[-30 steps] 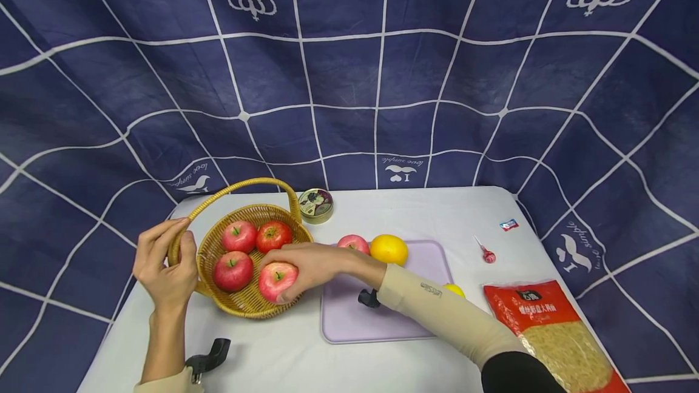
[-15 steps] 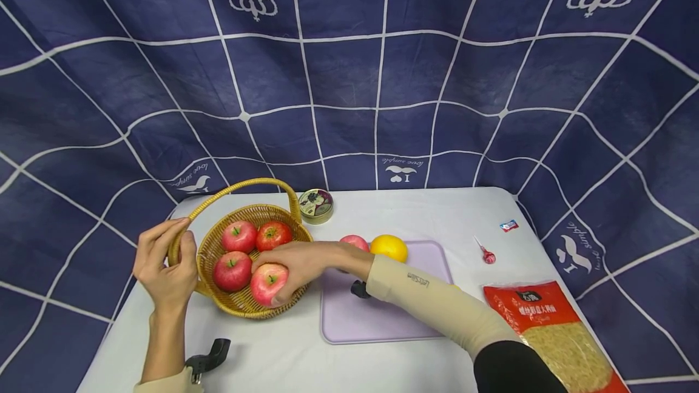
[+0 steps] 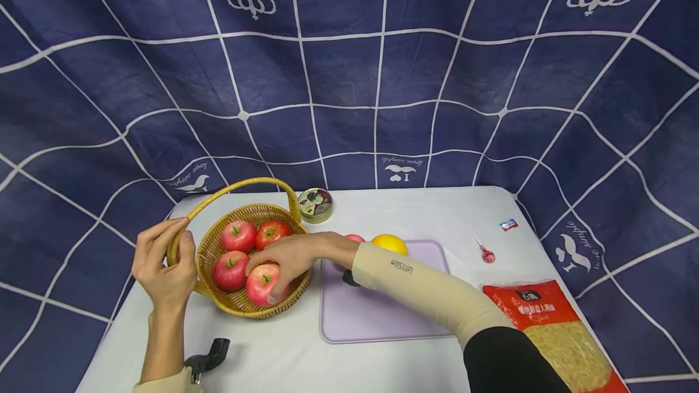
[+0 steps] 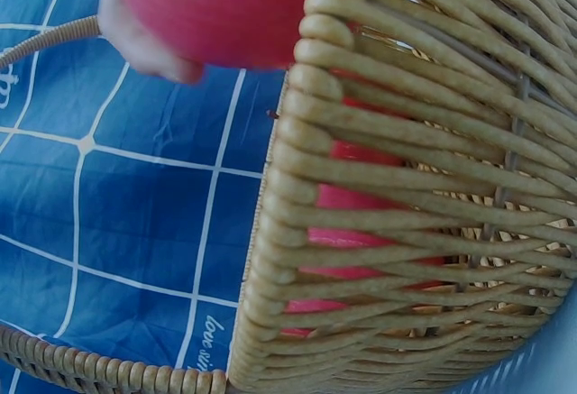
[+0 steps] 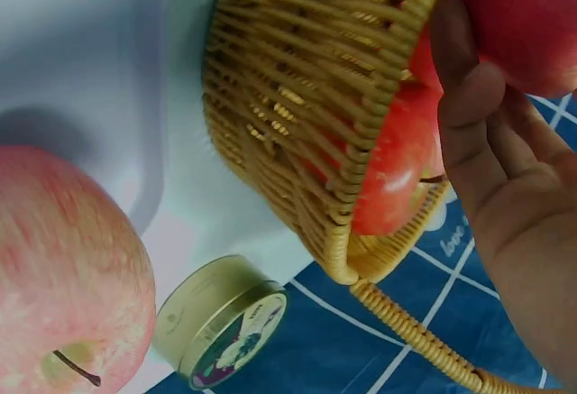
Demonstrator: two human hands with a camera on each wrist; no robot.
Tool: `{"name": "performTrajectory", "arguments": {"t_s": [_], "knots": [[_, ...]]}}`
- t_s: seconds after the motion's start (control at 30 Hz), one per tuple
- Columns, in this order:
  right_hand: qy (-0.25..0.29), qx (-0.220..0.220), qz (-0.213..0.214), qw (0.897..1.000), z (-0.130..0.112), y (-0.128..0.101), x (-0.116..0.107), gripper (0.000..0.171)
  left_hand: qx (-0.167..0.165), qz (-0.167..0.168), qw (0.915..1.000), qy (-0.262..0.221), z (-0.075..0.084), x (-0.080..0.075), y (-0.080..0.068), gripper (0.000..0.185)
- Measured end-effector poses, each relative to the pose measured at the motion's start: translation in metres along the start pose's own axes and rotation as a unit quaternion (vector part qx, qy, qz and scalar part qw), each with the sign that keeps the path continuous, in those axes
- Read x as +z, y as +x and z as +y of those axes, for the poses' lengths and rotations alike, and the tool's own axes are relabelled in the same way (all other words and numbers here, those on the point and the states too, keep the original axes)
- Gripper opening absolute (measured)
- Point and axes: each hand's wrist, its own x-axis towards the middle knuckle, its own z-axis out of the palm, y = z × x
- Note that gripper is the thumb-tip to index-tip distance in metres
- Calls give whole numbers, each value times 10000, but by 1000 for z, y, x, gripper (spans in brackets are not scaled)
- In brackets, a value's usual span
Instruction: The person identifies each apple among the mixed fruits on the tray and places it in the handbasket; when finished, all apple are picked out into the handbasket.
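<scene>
The wicker basket [image 3: 248, 305] sits on the table's left, steadied by the left hand [image 3: 164, 265] curled round its handle base. The right hand [image 3: 289, 258] grasps the front apple [image 3: 261, 284] inside it — best seated low beside its neighbours, not rolled, before the fingers loosen.

I'm seeing the basket [image 3: 218, 247] nearly packed: three apples filling the back and left, my right hand [image 3: 289, 255] lying over a fourth apple [image 3: 261, 284] at the front rim. The handle [image 3: 240, 188] is arching over the far side, so the way in is running from the front and right. My left hand [image 3: 164, 268] is blocking the left rim. The tin [image 3: 315, 205] is sitting just behind the basket. On the mat [image 3: 377, 320], an apple [image 3: 355, 238] and a lemon [image 3: 389, 242] are crowding the far edge behind my forearm; the near half is lying open. The noodle bag [image 3: 551, 332] is taking the right front corner.
</scene>
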Motion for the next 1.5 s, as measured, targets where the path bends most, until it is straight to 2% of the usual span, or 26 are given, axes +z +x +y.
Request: {"name": "performTrajectory", "arguments": {"t_s": [0.57,0.77,1.03,1.1,1.23,1.33,1.5], "knots": [[-306,399,-768,9958,-2,28,3,63,21,47,10000,31,1,0,1,17],[-467,607,-992,9921,-5,32,3,70,1,10,10000,42,-1,-1,0,17],[-456,671,-957,9921,-5,34,5,67,14,29,10000,-1,-1,1,0,17],[-366,700,-889,9929,-5,33,6,64,20,37,10000,3,-1,1,0,17],[288,893,-830,9921,-8,32,9,54,7,29,10000,18,-1,1,0,17],[662,967,-816,9897,-9,31,11,54,-9,30,10000,18,-2,1,-1,17],[521,832,-745,9924,-10,33,12,57,-6,36,10000,24,-1,1,-1,17]]}}
